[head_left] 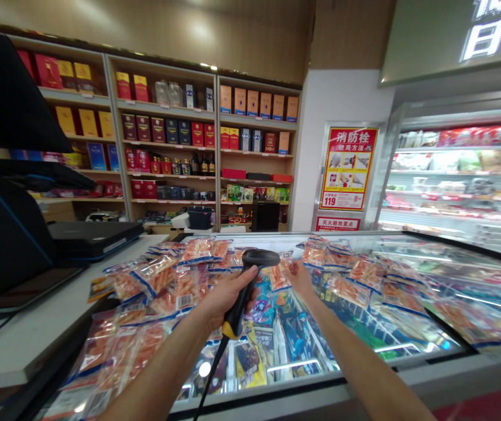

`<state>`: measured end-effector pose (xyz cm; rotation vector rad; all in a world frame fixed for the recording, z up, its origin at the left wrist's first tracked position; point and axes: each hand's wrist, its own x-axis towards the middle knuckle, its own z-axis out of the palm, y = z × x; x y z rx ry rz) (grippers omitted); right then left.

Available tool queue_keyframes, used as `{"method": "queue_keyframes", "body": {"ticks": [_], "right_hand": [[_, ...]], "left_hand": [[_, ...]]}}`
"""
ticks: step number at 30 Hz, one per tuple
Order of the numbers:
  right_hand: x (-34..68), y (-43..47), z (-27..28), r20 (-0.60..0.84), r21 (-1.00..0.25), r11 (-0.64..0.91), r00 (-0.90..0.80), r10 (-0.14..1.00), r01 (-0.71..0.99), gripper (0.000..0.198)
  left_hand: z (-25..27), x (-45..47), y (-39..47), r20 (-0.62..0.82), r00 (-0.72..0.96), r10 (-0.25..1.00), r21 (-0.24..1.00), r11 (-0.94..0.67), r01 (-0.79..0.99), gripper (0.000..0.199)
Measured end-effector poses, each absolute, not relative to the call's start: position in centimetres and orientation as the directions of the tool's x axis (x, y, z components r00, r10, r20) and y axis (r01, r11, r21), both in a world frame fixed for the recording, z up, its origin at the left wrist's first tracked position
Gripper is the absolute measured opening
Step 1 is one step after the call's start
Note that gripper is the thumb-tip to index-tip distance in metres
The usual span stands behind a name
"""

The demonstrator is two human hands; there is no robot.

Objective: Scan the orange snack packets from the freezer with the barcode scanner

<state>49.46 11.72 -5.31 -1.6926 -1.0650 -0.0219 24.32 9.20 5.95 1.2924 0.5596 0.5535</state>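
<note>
My left hand [233, 292] is wrapped round the handle of a black and yellow barcode scanner [247, 286], whose head points right and whose cord hangs down toward me. Just to its right, my right hand [299, 277] pinches the edge of a clear, blue-trimmed packet of orange-pink food sticks [279, 276]. That packet is in front of the scanner head, above the freezer's glass top. More of the same packets lie in a heap [158, 275] on the left and another pile [356, 275] on the right. What exactly the packets contain I cannot make out.
Under the glass of the chest freezer [285, 383] lie colourful wrapped goods [254, 351]. A white counter [35, 345] with a black checkout terminal [0, 193] stands at left. Shelves of boxes [167, 140] line the back; a lit display fridge [461, 175] is at right.
</note>
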Motion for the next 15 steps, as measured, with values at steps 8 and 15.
{"method": "queue_keyframes", "body": {"ticks": [8, 15], "right_hand": [[48.6, 11.4, -4.4, 0.532, -0.702, -0.032, 0.554, 0.64, 0.711, 0.027], [48.0, 11.7, -4.7, 0.493, -0.714, -0.1, 0.599, 0.631, 0.693, 0.028]], "left_hand": [[6.2, 24.5, 9.1, -0.065, 0.756, 0.652, 0.98, 0.184, -0.074, 0.033], [6.7, 23.9, 9.8, -0.052, 0.668, 0.742, 0.98, 0.167, -0.109, 0.032]]}}
